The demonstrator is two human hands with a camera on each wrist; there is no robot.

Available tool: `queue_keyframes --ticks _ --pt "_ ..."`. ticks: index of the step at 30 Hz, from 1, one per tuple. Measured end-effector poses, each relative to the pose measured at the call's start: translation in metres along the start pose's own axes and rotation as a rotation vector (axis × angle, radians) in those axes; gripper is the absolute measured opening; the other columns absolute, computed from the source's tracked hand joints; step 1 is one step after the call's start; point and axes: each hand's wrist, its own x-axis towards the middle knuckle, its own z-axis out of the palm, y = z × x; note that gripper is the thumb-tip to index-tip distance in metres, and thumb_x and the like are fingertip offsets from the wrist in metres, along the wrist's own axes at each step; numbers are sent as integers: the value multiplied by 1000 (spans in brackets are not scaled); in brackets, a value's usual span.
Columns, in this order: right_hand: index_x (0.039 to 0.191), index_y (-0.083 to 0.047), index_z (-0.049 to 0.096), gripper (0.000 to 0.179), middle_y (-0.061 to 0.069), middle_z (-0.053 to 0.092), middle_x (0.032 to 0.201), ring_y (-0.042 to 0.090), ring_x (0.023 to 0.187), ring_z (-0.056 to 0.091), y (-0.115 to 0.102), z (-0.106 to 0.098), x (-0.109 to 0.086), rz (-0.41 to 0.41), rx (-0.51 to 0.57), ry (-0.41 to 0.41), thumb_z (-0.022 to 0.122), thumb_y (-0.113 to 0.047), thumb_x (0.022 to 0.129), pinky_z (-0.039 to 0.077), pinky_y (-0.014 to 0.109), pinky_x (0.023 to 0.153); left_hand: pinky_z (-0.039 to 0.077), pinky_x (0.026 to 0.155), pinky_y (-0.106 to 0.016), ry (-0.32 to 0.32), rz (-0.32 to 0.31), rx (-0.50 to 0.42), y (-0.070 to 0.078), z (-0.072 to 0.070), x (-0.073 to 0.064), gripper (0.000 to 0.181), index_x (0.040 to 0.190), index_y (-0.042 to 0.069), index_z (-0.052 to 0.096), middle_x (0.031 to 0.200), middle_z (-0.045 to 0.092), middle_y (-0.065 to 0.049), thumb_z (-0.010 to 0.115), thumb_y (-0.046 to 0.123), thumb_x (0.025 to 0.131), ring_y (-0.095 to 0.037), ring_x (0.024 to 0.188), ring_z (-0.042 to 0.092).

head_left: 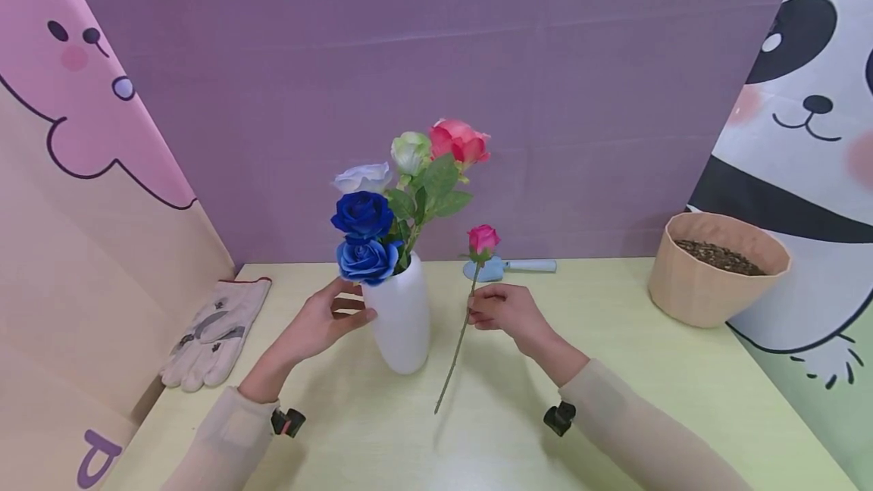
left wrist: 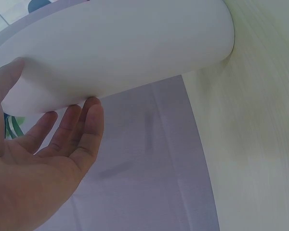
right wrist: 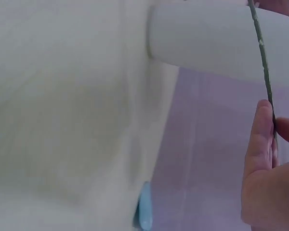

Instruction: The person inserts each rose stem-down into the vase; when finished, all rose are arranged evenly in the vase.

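Note:
A white vase (head_left: 402, 328) stands on the table, holding two blue roses (head_left: 363, 216), a pale white-lilac bloom (head_left: 363, 178), a greenish-white one (head_left: 411, 153) and a large coral-pink flower (head_left: 458, 141). My left hand (head_left: 326, 318) holds the vase near its top, thumb on the near side and fingers curved around the far side, as the left wrist view shows. To the vase's right, my right hand (head_left: 510, 314) pinches the stem of a small pink rose (head_left: 483, 239) between thumb and fingers. This rose is upright, slightly tilted, its stem's lower end pointing down toward me.
Behind the right hand lies a light-blue trowel (head_left: 530, 266) at the table's back edge. A peach pot (head_left: 689, 286) with dark soil stands at the far right. Pale work gloves (head_left: 221, 328) lie at the left. A purple backdrop (head_left: 580, 135) hangs behind the table.

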Motion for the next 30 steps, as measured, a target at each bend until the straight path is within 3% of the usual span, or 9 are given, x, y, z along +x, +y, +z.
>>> queue_keyframes --ticks 14,22,30 --pt "121 8 55 35 -5 72 84 8 77 72 -30 -19 -9 -82 168 78 64 -16 98 62 26 79 58 95 -46 2 -2 -9 0 1 1 61 145 17 41 138 52 -16 71 31 94 -43 125 58" --pt "109 -2 58 23 -6 72 85 7 77 72 -51 -28 -14 -125 265 184 66 -20 97 61 23 80 58 96 -46 1 -11 -13 1 0 1 61 145 17 41 139 51 -16 71 30 94 -43 126 58" --pt "104 -4 57 18 -4 70 86 8 78 72 -73 -34 -16 -205 397 232 66 -18 97 61 23 81 58 95 -46 1 -14 -13 0 1 0 61 145 16 41 139 51 -16 71 31 94 -43 126 58"
